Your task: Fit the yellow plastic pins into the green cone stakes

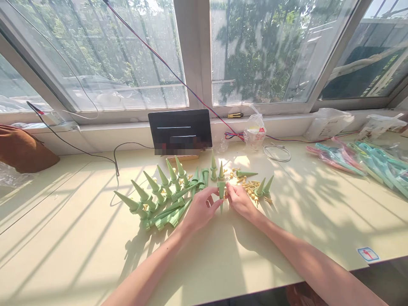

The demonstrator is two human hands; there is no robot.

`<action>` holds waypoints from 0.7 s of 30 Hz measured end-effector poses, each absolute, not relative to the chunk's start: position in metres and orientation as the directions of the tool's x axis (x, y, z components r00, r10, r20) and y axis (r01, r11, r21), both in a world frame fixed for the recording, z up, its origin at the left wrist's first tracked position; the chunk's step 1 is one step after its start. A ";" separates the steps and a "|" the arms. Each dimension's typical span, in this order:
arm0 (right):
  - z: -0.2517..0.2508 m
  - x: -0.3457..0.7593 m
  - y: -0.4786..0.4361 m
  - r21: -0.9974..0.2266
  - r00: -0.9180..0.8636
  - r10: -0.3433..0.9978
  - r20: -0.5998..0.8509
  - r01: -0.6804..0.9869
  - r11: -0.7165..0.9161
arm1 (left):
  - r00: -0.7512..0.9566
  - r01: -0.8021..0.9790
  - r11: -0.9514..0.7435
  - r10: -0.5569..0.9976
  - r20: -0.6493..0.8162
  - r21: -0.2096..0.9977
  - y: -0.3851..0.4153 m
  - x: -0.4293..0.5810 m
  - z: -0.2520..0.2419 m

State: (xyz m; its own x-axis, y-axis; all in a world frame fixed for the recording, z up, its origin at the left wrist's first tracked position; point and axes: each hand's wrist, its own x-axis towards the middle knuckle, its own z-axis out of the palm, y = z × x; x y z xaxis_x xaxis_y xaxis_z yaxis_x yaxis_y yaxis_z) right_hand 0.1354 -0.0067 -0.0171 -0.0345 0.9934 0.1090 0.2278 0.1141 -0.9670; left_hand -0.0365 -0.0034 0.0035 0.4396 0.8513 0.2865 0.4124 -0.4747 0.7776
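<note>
Over matte table (63, 221), left hand (199, 210) and right hand (241, 202) pinch green cone (221, 190)

Bright daylight; hard sun enters through the wide white-framed windows (191, 55) ahead. Frame bars and the green plastic cones (156, 191) throw long, sharp shadows toward the viewer across the pale yellow tabletop (63, 238). Window frames bow at the edges. Centre crisp.

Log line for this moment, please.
held: green spike, tip down | left hand: grips its left side | right hand: grips its right side | nearby: row of spikes, yellow pieces | surface: table
</note>
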 end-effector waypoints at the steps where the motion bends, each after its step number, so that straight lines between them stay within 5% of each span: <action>1: -0.018 0.136 -0.006 -0.971 -0.038 0.994 0.105 0.213 0.111 | 0.438 0.415 -0.477 0.851 0.289 0.775 -0.003 -0.036 0.003; 21: -0.022 0.135 -0.003 -0.998 -0.097 0.995 0.023 0.051 0.028 | 0.424 0.439 -0.494 0.850 0.312 0.750 -0.003 -0.036 0.000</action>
